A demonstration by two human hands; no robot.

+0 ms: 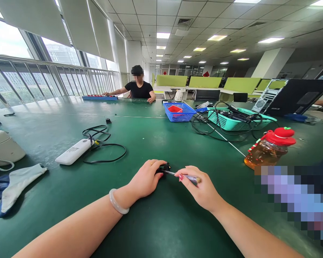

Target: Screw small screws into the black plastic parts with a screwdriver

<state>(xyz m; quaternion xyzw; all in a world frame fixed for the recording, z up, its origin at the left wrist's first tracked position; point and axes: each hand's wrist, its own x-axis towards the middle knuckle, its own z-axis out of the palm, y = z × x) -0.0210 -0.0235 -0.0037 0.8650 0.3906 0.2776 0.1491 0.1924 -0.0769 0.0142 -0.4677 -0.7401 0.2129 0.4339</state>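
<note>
My left hand [148,178] presses down around a small black part [166,167] on the green table, its thumb and fingers closed on it. What kind of part it is cannot be made out, as the fingers cover most of it. Between the fingers of my right hand [197,186] is a screwdriver [191,178] with a clear handle. Its thin metal shaft points left, and the tip meets the black part near my left thumb.
A white power bank [74,152] with a black cable lies left, beyond a work glove [21,184]. To the right stands a red-lidded bottle [269,150]. Behind are a blue basket [187,116] and a teal basket [227,124] with cables. Across the table sits a person [139,87].
</note>
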